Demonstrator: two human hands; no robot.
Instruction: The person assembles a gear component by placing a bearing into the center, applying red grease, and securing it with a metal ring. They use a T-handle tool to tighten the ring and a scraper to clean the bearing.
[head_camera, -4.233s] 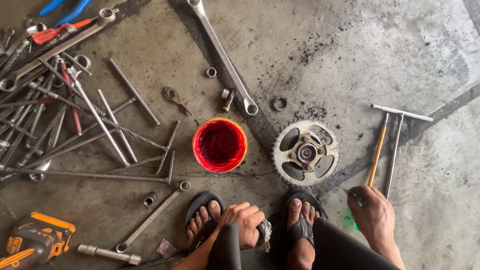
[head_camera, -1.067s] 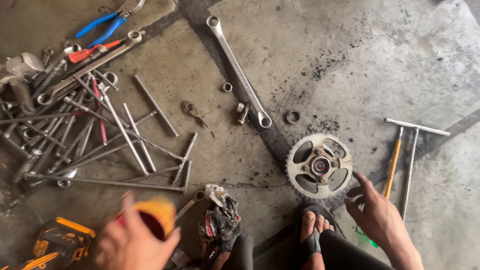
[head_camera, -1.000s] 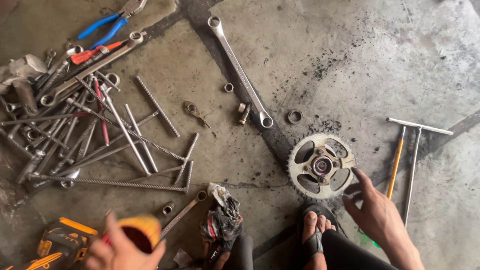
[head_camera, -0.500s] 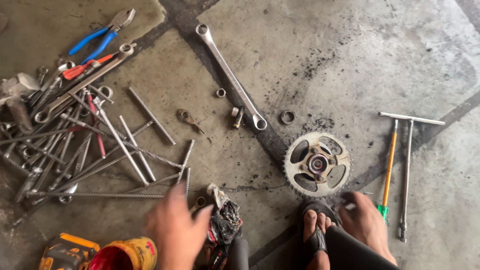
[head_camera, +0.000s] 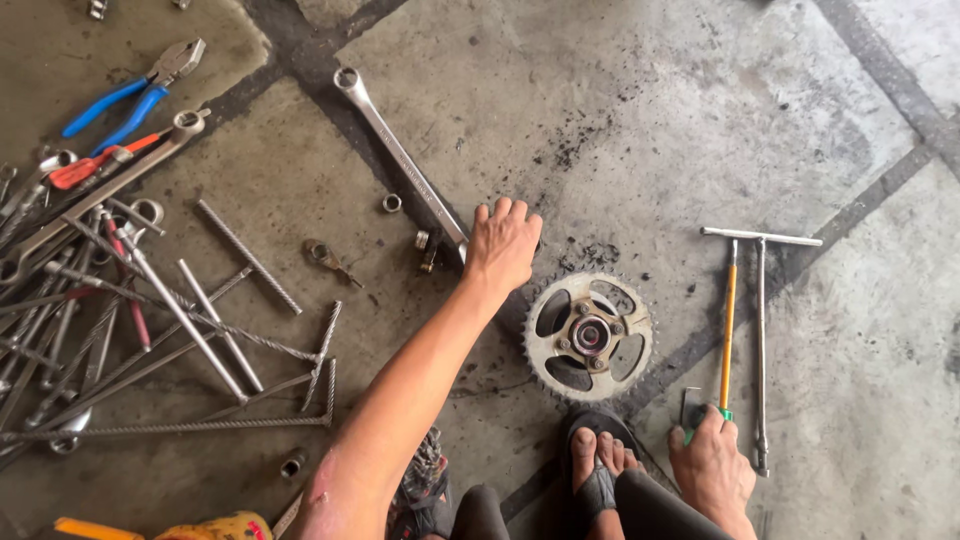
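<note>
At lower left a yellow container (head_camera: 215, 526) peeks in (its face unreadable), while the left hand (head_camera: 503, 245) at centre curls loose fingers over the long wrench (head_camera: 400, 160) end just above the sprocket (head_camera: 588, 335), and the right hand (head_camera: 712, 468) rests flat, lower right, touching the yellow-shafted screwdriver (head_camera: 728, 330)

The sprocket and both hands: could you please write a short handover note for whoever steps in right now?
Left hand: stretched forward, palm down on the lower end of the long wrench, just above the sprocket; whether it grips cannot be told.
Right hand: low on the floor, at the green handle end of the yellow screwdriver, beside the T-handle wrench.
Sprocket lies flat on the concrete in front of the sandalled foot.
Done: sprocket laid flat.
Left: sprocket untouched.
</note>
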